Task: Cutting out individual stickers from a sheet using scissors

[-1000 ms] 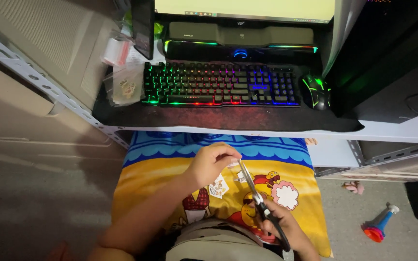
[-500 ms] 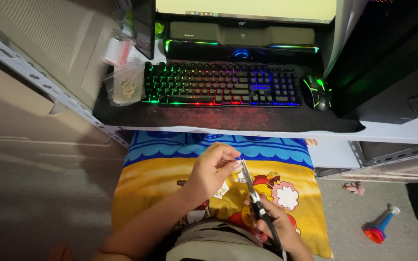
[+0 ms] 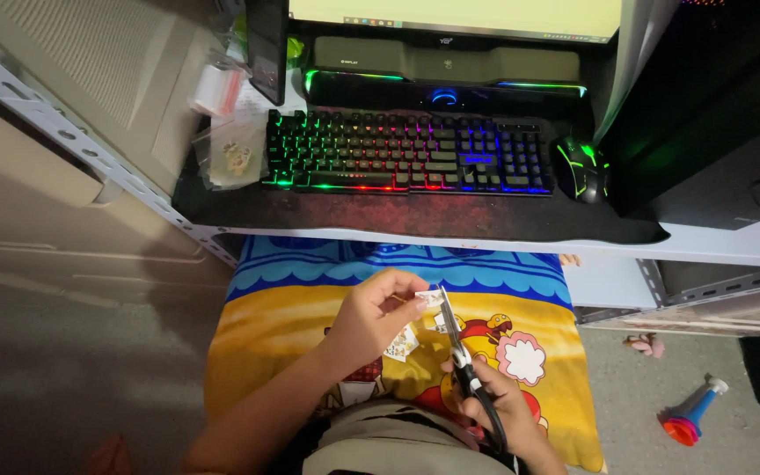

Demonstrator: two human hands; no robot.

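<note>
My left hand point(image 3: 371, 315) pinches a small white paper piece point(image 3: 427, 299) over my lap. My right hand point(image 3: 499, 409) grips black-handled scissors point(image 3: 452, 339), whose blades point up and touch the paper at its right edge. Below the left hand lie small printed cut-outs point(image 3: 402, 343) on a yellow and blue cartoon blanket point(image 3: 274, 325) spread over my knees.
A desk point(image 3: 749, 242) stands ahead with a rainbow-lit keyboard point(image 3: 406, 151), a black mouse point(image 3: 580, 167), a soundbar and a monitor. A clear bag point(image 3: 230, 154) of stickers sits at its left end. A toy point(image 3: 688, 418) lies on the floor at right.
The left hand with the paper has shifted slightly down and right. The scissors stayed at the paper's edge, their blades a little more upright.
</note>
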